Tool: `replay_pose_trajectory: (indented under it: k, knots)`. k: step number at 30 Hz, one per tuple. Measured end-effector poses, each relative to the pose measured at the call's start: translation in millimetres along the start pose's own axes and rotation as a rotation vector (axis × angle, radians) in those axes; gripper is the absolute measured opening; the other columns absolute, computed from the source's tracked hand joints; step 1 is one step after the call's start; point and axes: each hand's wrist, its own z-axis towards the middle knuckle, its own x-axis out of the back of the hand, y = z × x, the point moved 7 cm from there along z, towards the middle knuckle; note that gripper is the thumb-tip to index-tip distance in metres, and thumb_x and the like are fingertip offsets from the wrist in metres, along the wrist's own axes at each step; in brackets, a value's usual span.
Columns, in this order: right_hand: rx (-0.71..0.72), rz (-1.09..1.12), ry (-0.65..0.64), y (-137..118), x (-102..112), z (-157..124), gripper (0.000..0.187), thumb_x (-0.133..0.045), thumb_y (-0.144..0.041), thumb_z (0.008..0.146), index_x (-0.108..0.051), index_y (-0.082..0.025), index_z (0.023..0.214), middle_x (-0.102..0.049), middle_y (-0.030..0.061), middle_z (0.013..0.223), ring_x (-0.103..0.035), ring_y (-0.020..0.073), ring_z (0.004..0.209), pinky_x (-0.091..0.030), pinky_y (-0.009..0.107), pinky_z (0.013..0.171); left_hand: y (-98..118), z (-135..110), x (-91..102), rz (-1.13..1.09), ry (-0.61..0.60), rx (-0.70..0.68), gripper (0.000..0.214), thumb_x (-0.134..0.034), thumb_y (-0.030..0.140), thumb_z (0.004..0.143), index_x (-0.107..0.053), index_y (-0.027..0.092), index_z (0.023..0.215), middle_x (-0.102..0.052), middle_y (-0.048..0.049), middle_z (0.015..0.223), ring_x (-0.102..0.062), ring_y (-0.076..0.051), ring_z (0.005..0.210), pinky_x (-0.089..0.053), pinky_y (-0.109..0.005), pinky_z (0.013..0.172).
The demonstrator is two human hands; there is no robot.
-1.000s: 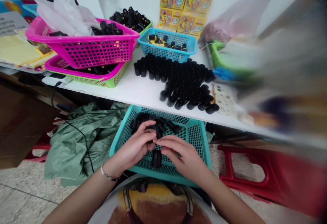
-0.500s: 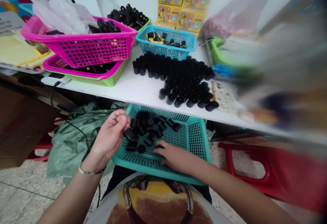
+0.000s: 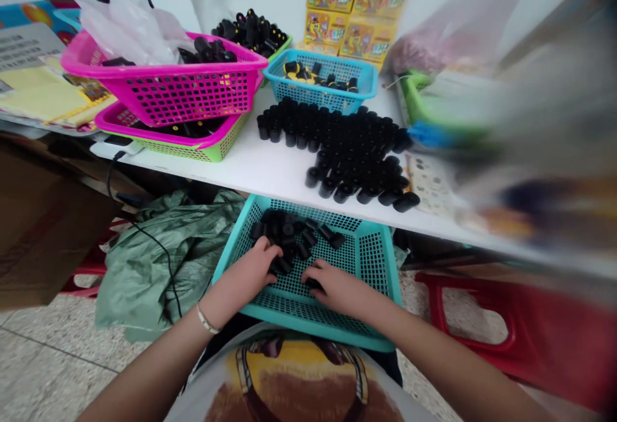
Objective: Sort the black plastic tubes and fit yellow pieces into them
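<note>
A teal mesh basket rests at my lap, with a heap of small black cylindrical pieces toward its far left. My left hand reaches over the basket's left side. Its fingers curl round a black cylindrical piece at the near edge of the heap, partly hidden by the hand. Near the basket's middle, my right hand has thumb and fingers closed on another black cylindrical piece. Many similar black pieces stand upright, packed together on the white table beyond.
Stacked pink baskets stand at the table's left, beside a blue basket of black and yellow parts. Yellow boxes are piled at the wall. A red stool is on the right, green sheeting on the left.
My left hand has come down and right, from above the basket's left rim into the heap. My right hand has shifted slightly and now shows a black piece in its fingers.
</note>
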Motion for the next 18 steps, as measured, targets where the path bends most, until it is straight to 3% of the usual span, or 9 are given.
replay_pose_trajectory:
  k: [5, 10, 15, 18]
  knots:
    - [0.010, 0.206, 0.128, 1, 27, -20, 0.023, -0.058, -0.022, 0.089, -0.061, -0.027, 0.111, -0.055, 0.0040, 0.112, -0.058, 0.0148, 0.085, -0.048, 0.030, 0.079, -5, -2, 2.7, -0.085, -0.008, 0.068, 0.045, -0.069, 0.010, 0.074, -0.050, 0.019, 0.113, -0.051, -0.0071, 0.110, -0.062, -0.023, 0.092, -0.050, -0.035, 0.084]
    - [0.003, 0.302, 0.195, 2, 41, -34, 0.021, -0.059, -0.022, 0.089, -0.062, -0.026, 0.109, -0.056, 0.0036, 0.111, -0.058, 0.0126, 0.079, -0.050, 0.030, 0.075, -7, 5, 4.6, -0.083, 0.004, 0.103, 0.067, -0.076, 0.011, 0.067, -0.046, 0.016, 0.127, -0.055, -0.0079, 0.105, -0.061, -0.023, 0.087, -0.049, -0.034, 0.081]
    - [0.037, 0.342, 0.237, -3, 44, -38, 0.020, -0.059, -0.022, 0.089, -0.063, -0.027, 0.108, -0.057, 0.0029, 0.109, -0.058, 0.0124, 0.079, -0.050, 0.029, 0.073, -9, 15, 3.7, -0.024, -0.023, 0.122, 0.019, -0.074, 0.015, 0.071, -0.064, 0.015, 0.087, -0.055, -0.0058, 0.096, -0.060, -0.020, 0.078, -0.048, -0.031, 0.073]
    - [0.059, 0.378, 0.243, -8, 44, -40, 0.020, -0.058, -0.023, 0.089, -0.063, -0.028, 0.108, -0.058, 0.0031, 0.110, -0.059, 0.0129, 0.082, -0.051, 0.029, 0.072, -7, 15, 7.3, -0.014, -0.005, 0.087, 0.006, -0.063, 0.011, 0.080, -0.065, 0.015, 0.083, -0.058, -0.0060, 0.092, -0.061, -0.020, 0.083, -0.047, -0.030, 0.078]
